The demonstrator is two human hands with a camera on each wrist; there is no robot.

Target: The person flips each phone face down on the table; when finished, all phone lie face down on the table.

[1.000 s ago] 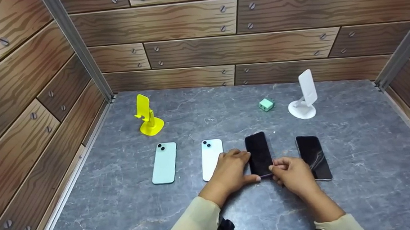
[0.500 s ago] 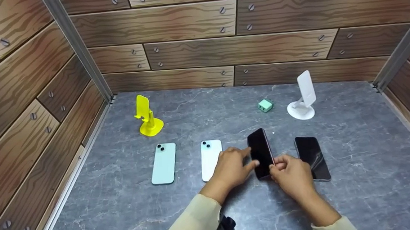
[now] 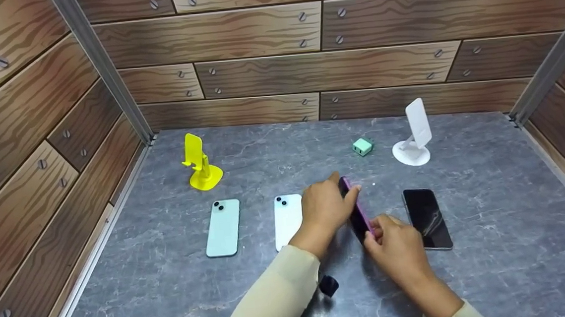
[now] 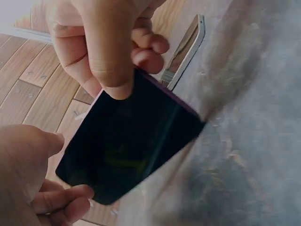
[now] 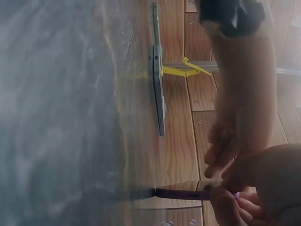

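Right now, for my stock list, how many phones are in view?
4: a mint phone at left, a white phone next, partly behind the left hand, a purple-edged phone tilted in the right hand, a face-up phone lying at right.

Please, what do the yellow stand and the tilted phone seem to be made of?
Yellow stand: probably plastic, smooth and uniformly coloured. Tilted phone: front likely glossy glass, showing faint reflections; its smooth purple edge could be metal or plastic.

Head: looks forward and down from above your tabletop (image 3: 262,155).
Left wrist: close, facing your purple-edged phone (image 4: 127,141).
Right wrist: low, rolled sideways, looking along the tabletop.
Wrist overlap: purple-edged phone.
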